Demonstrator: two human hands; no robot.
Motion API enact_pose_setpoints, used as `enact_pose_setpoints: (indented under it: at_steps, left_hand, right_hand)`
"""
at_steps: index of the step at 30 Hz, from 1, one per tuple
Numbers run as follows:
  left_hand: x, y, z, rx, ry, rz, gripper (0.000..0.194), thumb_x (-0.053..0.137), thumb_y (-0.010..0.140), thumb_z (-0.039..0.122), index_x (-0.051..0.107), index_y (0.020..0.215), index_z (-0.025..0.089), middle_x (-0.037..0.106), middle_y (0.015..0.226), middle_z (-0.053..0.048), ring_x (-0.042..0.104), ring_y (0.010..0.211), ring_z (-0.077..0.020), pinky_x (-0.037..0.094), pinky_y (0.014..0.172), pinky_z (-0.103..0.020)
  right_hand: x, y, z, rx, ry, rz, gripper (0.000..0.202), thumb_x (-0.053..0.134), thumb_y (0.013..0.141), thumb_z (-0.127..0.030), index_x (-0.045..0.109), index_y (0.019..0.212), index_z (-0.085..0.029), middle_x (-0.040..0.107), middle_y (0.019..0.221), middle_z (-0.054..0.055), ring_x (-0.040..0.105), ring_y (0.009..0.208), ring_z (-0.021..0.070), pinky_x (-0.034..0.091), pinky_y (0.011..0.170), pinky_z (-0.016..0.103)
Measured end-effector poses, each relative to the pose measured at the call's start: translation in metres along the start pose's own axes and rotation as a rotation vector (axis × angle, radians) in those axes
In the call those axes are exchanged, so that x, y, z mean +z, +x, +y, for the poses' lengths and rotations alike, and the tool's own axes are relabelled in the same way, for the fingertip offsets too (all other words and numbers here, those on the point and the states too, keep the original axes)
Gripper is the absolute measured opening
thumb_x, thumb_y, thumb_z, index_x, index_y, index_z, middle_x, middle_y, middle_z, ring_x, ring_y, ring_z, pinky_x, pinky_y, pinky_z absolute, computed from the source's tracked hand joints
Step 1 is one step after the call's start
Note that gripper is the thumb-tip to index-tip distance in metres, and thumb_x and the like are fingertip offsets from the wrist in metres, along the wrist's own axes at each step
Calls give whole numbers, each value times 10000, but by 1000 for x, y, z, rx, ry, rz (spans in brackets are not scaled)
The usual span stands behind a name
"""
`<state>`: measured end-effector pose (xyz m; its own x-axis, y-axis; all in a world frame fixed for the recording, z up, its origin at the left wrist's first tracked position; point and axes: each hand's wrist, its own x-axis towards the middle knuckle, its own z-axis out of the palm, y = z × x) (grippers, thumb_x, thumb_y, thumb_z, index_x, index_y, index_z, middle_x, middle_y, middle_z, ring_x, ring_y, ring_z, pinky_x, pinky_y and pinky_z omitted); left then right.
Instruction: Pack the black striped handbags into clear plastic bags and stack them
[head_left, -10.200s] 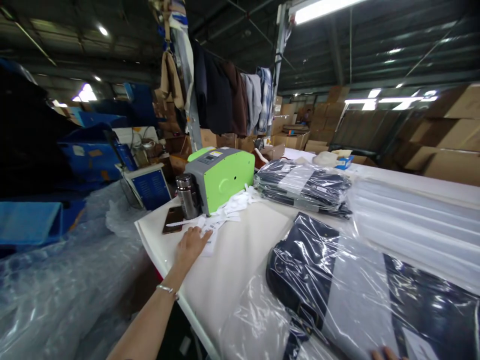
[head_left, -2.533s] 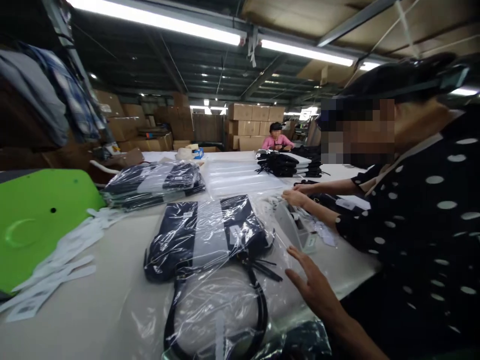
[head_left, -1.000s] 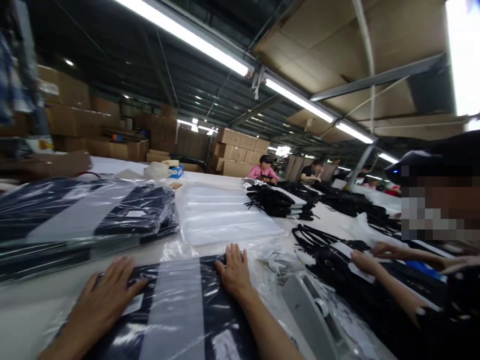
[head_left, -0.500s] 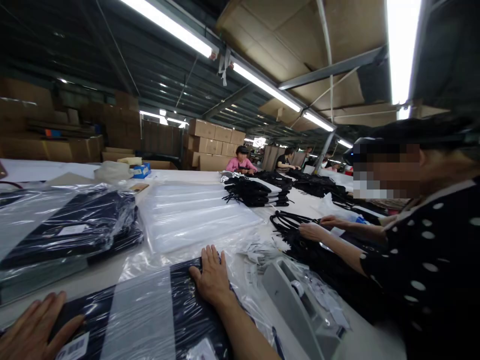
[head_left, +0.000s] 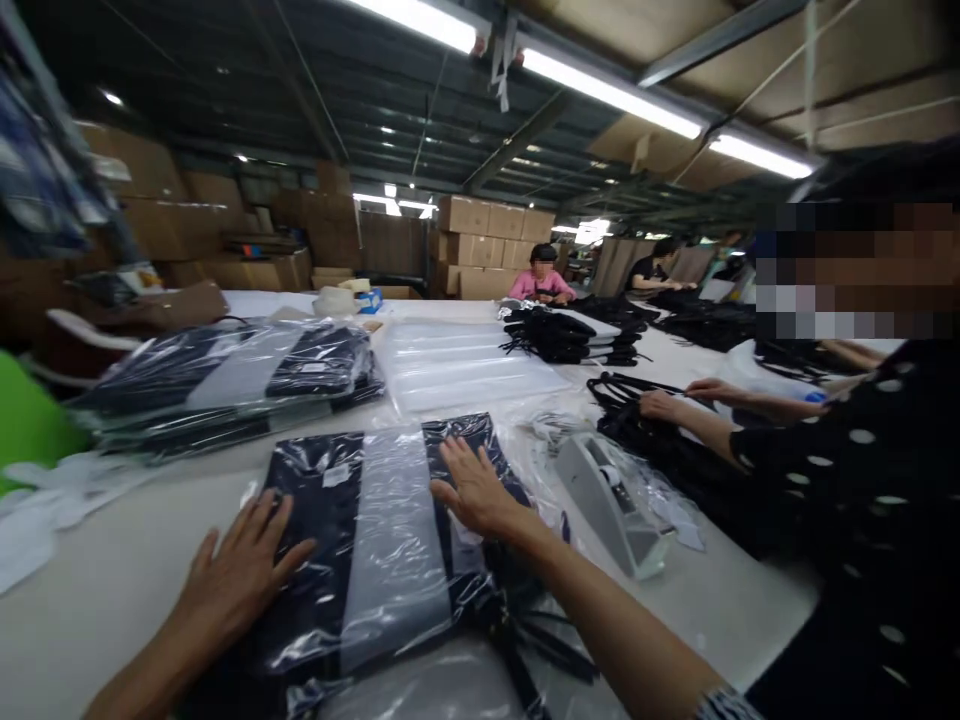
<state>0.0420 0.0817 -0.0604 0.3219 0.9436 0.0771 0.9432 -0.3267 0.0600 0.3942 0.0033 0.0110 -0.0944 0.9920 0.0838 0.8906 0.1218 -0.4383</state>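
A dark navy folded fabric piece with a pale grey band, in a clear plastic bag [head_left: 397,540], lies on the table in front of me. My left hand [head_left: 236,565] rests open along its left side, fingers spread. Flat on its upper right part lies my right hand [head_left: 476,490], also open, with the fingers stretched out. A small white label [head_left: 337,475] shows through the plastic near the upper left. Dark straps [head_left: 517,640] stick out at the lower right of the bag.
A stack of similar bagged pieces [head_left: 225,385] lies at left, beside clear plastic sheets [head_left: 465,365]. A grey tape dispenser [head_left: 600,500] stands to the right. Black strapped goods [head_left: 577,335] are piled farther back. At right, a co-worker in a dotted sleeve [head_left: 832,440] handles black straps.
My view has turned left and downward. Both hands stay open at the bagged piece; more of it shows, including the straps at its near end.
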Motion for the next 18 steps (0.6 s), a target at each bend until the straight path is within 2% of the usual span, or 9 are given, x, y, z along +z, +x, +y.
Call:
enact_pose_setpoints:
  at_steps: [2, 4, 8, 12, 15, 16, 18]
  left_hand:
    - [1, -29, 6, -36, 30, -38, 801, 326, 869, 586, 341, 1547, 160, 198, 1655, -95, 148, 1536, -309, 158, 1196, -590]
    - [6, -49, 9, -77, 11, -27, 801, 298, 871, 580, 348, 1544, 149, 202, 1654, -104, 144, 1537, -307, 161, 1200, -582]
    - [17, -59, 8, -98, -131, 60, 829, 275, 865, 593, 367, 1530, 107, 213, 1650, -149, 196, 1523, -326, 195, 1198, -574]
    - [15, -52, 5, -162, -387, 137, 910, 297, 830, 668, 404, 1493, 54, 250, 1631, -199, 231, 1512, -332, 219, 1220, -515]
    - [4, -52, -5, -363, -545, 201, 988, 324, 792, 687, 398, 1455, -41, 292, 1587, -282, 240, 1501, -378, 221, 1226, -510]
    - [-1, -53, -9, -439, -602, 191, 1013, 355, 777, 692, 380, 1455, -59, 332, 1559, -301, 292, 1476, -397, 270, 1208, -517]
    - [-14, -57, -16, -550, -708, 146, 1013, 435, 763, 693, 371, 1459, -40, 462, 1472, -296, 487, 1348, -415, 441, 1099, -522]
  right_hand:
    - [13, -25, -10, -58, -13, -33, 770, 292, 1005, -625, 244, 1577, -112, 155, 1660, 120, 49, 1546, 263, 10, 1238, 538]
    - [27, -41, -14, -50, -18, -77, 767, 305, 1004, -618, 264, 1571, -103, 185, 1652, 129, 80, 1543, 272, 19, 1240, 534]
    - [44, -47, -11, 17, 0, -132, 772, 313, 1000, -611, 287, 1561, -82, 216, 1642, 152, 117, 1538, 282, 33, 1239, 529]
    - [27, -40, -6, 72, 165, -182, 750, 313, 1000, -592, 281, 1565, -100, 219, 1644, 149, 129, 1537, 273, 49, 1236, 529]
    - [2, -33, -2, 123, 420, -124, 744, 207, 1015, -581, 221, 1581, -99, 184, 1654, 138, 122, 1538, 231, 83, 1245, 476]
    - [-5, -32, -2, 123, 480, -86, 749, 183, 1016, -587, 210, 1584, -99, 172, 1657, 133, 118, 1538, 217, 85, 1248, 452]
    - [-12, -33, -5, 115, 496, -32, 755, 198, 1012, -603, 226, 1581, -108, 173, 1656, 128, 116, 1537, 217, 84, 1251, 440]
